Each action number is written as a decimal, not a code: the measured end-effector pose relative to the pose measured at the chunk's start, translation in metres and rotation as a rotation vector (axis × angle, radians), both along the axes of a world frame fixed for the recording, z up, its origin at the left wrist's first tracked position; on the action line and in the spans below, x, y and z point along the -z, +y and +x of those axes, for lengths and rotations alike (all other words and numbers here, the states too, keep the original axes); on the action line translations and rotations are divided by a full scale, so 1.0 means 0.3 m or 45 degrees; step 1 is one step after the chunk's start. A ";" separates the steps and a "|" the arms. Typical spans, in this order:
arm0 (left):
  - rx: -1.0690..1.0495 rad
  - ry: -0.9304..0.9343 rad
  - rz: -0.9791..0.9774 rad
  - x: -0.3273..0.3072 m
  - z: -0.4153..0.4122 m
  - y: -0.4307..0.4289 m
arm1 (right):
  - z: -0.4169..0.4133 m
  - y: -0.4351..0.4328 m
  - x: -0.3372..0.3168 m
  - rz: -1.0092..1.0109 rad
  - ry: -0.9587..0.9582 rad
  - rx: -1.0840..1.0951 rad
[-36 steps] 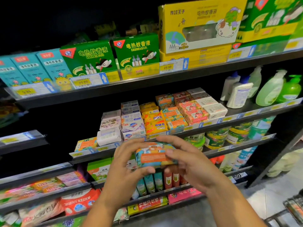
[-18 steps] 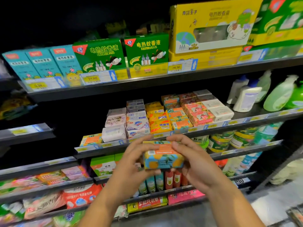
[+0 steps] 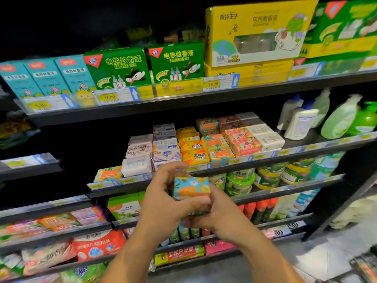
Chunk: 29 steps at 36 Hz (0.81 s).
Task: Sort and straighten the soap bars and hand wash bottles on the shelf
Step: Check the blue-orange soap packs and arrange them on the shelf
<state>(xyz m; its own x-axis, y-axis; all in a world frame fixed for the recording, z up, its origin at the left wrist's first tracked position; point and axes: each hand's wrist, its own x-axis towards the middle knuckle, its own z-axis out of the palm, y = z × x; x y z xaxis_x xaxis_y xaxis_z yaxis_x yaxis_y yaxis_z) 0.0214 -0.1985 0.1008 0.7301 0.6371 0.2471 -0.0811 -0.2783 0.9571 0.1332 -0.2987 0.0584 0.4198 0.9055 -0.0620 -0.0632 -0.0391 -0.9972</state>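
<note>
I hold a small soap bar box (image 3: pixel 191 186), blue with orange and yellow fruit, in front of the soap shelf. My left hand (image 3: pixel 163 203) grips it from the left with thumb under and fingers over. My right hand (image 3: pixel 216 217) cups it from below and the right. Behind it, on the shelf (image 3: pixel 265 158), soap bars (image 3: pixel 193 146) lie stacked in rows: white, lilac, yellow, orange-teal and pink. One matching orange bar (image 3: pixel 108 173) lies alone at the row's left end. Hand wash bottles (image 3: pixel 342 117), white and green, stand at the shelf's right end.
Green, teal and yellow mosquito-repellent boxes (image 3: pixel 175 64) fill the shelf above. Green tins (image 3: pixel 269 176) and tubes sit on the shelves below, with packets at the lower left. A black upright post (image 3: pixel 346 201) bounds the shelving on the right, beside light floor.
Both hands have turned the soap box, so its fruit-printed face now points at me instead of the orange label. The view has shifted slightly to the left.
</note>
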 end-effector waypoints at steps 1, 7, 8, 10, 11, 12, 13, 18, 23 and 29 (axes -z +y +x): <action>-0.005 -0.007 -0.011 0.003 -0.001 0.003 | 0.002 -0.006 -0.001 0.013 -0.009 0.000; -0.045 0.022 -0.033 0.030 -0.035 0.073 | 0.094 -0.068 -0.015 0.117 -0.020 0.216; -0.025 0.059 -0.030 0.036 -0.039 0.081 | 0.104 -0.075 -0.024 0.166 -0.009 0.248; -0.002 0.168 0.031 0.055 -0.037 0.090 | 0.110 -0.075 -0.047 0.250 -0.037 0.318; -0.002 0.218 0.076 0.067 -0.033 0.088 | 0.106 -0.068 -0.060 0.277 -0.066 0.344; -0.007 0.252 0.102 0.078 -0.026 0.084 | 0.097 -0.058 -0.070 0.299 -0.095 0.358; 0.003 0.271 0.102 0.085 -0.019 0.075 | 0.084 -0.045 -0.077 0.319 -0.120 0.352; 0.138 0.297 -0.106 0.142 0.009 0.076 | 0.022 0.007 -0.075 0.221 -0.344 0.252; 0.016 0.234 -0.351 0.159 -0.016 0.103 | 0.070 0.010 -0.076 0.116 -0.390 0.320; -0.096 -0.164 -0.921 0.109 -0.010 0.156 | 0.110 0.049 -0.080 0.016 -0.078 0.265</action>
<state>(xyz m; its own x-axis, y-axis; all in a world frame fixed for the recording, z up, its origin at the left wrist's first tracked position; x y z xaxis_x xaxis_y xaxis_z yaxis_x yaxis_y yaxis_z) 0.0182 -0.1519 0.0682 0.6713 0.7207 -0.1732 -0.2108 0.4096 0.8876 0.1661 -0.2839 0.0824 0.6006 0.7993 -0.0198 -0.0076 -0.0190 -0.9998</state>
